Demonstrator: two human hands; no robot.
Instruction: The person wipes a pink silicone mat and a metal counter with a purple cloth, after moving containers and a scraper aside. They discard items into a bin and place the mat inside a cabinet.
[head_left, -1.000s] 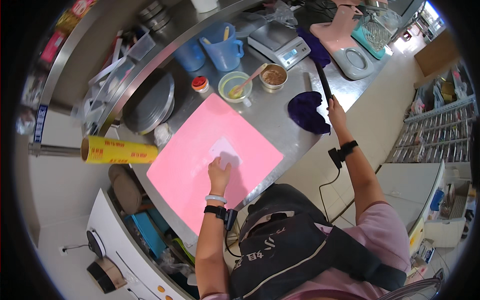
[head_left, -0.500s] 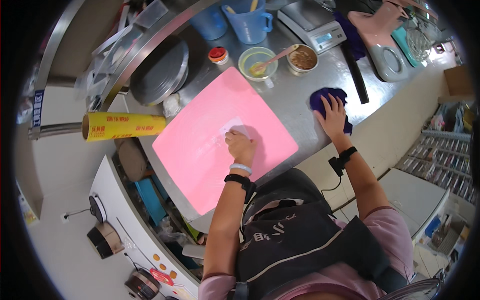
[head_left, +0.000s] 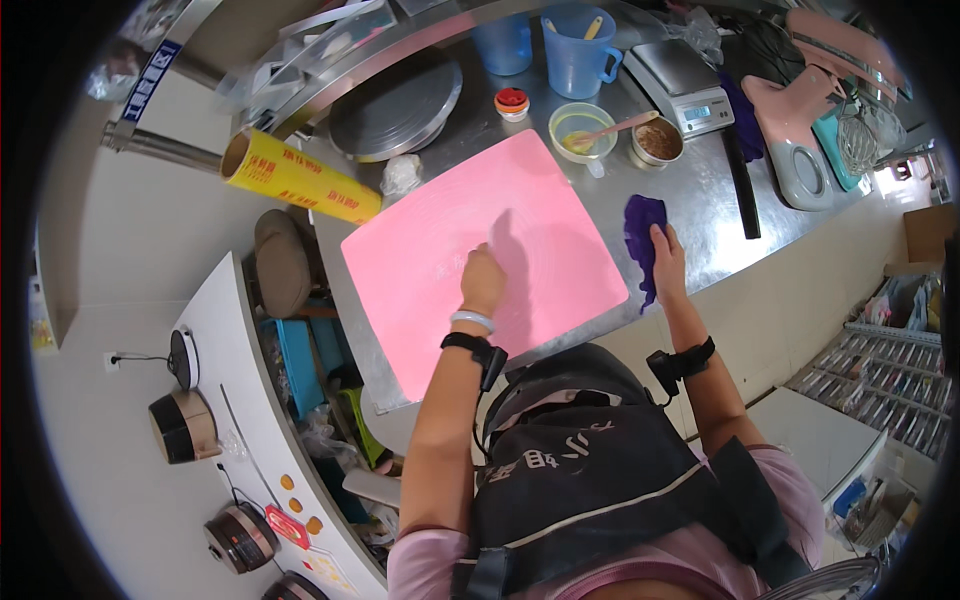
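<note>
Viewed from overhead, a steel tabletop (head_left: 700, 215) is being shown running diagonally across the frame, its straight edges bent by the lens. At far left, a white shelf (head_left: 215, 330) with small round appliances is being cut off by the dark rim. A yellow roll of film (head_left: 298, 178) is lying at the tabletop's left end, just beside a round metal tray (head_left: 395, 105). A pink mat (head_left: 480, 255) is lying flat at the centre. The left hand (head_left: 482, 280) is being pressed onto the mat with its fingers curled under; whether anything is being held in its grip cannot be told, since the palm is hidden. Beyond the mat, a red-lidded jar (head_left: 511, 101), a blue measuring jug (head_left: 578, 50), a pale bowl with a spatula (head_left: 582, 128) and a metal cup of brown powder (head_left: 658, 142) are being shown near one another. A digital scale (head_left: 682, 82) is standing behind them. Just right of the mat, a purple cloth (head_left: 640, 235) is being pinned to the tabletop by the right hand (head_left: 667, 262), whose fingers are lying flat and spread rather than closed around it; part of the cloth is hidden beneath them. Farther right, a pink stand mixer (head_left: 800, 140) is being partly cropped, and shelving at the right rim is too blurred to be made out.
</note>
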